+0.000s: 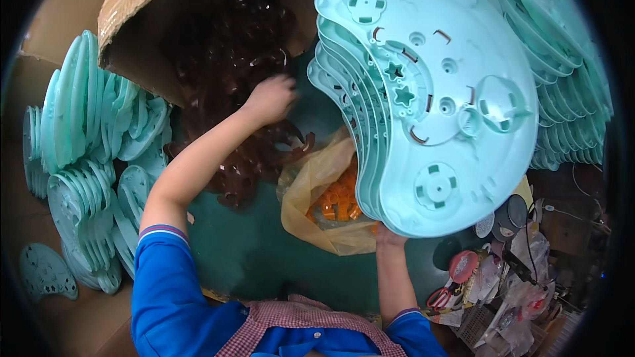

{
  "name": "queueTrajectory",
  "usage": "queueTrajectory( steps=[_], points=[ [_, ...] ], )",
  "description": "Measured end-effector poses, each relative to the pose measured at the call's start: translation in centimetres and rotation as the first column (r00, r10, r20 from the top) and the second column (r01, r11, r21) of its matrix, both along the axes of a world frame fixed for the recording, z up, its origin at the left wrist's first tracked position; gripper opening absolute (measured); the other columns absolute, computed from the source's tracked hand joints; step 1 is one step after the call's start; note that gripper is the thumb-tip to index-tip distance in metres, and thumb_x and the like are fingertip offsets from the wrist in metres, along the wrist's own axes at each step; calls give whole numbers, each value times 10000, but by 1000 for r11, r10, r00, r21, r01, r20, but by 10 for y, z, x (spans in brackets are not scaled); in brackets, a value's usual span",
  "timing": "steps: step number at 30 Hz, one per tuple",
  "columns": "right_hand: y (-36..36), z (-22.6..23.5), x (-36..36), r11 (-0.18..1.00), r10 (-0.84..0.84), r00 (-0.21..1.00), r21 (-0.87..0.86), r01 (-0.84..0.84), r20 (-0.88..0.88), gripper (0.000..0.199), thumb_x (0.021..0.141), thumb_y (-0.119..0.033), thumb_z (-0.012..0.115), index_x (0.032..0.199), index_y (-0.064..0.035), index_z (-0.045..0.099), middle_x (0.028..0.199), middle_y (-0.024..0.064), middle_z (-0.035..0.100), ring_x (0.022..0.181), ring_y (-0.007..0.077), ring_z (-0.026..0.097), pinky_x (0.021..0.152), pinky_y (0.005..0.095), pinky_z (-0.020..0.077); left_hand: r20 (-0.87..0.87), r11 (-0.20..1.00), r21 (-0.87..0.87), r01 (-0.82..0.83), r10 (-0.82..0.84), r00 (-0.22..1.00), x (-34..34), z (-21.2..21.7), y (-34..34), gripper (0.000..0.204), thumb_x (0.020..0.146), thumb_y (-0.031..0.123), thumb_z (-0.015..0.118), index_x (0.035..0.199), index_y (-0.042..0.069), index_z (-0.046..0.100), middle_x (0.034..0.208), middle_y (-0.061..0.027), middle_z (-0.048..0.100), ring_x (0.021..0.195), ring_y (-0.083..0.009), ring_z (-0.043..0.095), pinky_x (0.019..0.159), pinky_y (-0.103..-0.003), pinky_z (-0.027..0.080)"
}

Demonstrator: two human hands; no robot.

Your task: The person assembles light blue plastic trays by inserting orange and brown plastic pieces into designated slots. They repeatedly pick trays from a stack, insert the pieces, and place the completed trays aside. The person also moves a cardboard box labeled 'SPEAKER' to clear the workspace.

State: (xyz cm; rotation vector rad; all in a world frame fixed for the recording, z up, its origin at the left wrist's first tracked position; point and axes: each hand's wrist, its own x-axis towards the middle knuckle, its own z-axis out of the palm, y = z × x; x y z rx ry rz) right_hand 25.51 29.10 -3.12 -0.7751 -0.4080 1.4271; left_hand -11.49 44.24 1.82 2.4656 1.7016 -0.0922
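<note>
My left hand (273,99) reaches over a heap of glossy dark brown curved plastic parts (241,158) that spills from a cardboard box. Motion smears its fingers, so whether it holds a part does not show. On the right rises a stack of turquoise crescent-shaped plastic panels (489,46), with star-shaped cutouts and round holes in the top one. At the lower edge of that stack is my right hand (391,237), its fingers hidden beneath the panels. Just left of it, a yellowish plastic bag (301,215) lies open with small orange plastic parts (338,201) inside.
The cardboard box (142,33) opens toward me at the back. More turquoise panels (76,106) are piled on the left, and others (562,79) on the far right. Red-handled scissors (439,299), a red dish (464,266) and plastic bags clutter the lower right. A green tabletop (245,251) lies below.
</note>
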Motion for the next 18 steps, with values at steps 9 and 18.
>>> queueTrajectory(
  steps=[9, 18],
  points=[
    [-7, 27, -43, 983, -107, 975, -129, 134, 194, 496, 992, -325, 429, 1403, -55, 364, 1381, 128, 455, 1228, 270, 494, 1011, 418, 453, -638, 601, 662, 448, 138, 758, -4, 23, 199, 281, 885, 231, 506, 1088, 180, 694, 1253, 20, 596, 1260, -183, 455, 1185, -430, 122],
    [70, 46, -130, 983, -22, 1000, -181, 19, -14, 538, 940, -140, 397, 1459, -142, 257, 1462, 101, 339, 1320, 291, 385, 1060, 486, 379, -721, 755, 422, 503, -56, 690, -34, 72, 126, 163, 757, 197, 591, 626, 195, 689, 681, 36, 658, 854, -153, 578, 907, -313, 361]
  ],
)
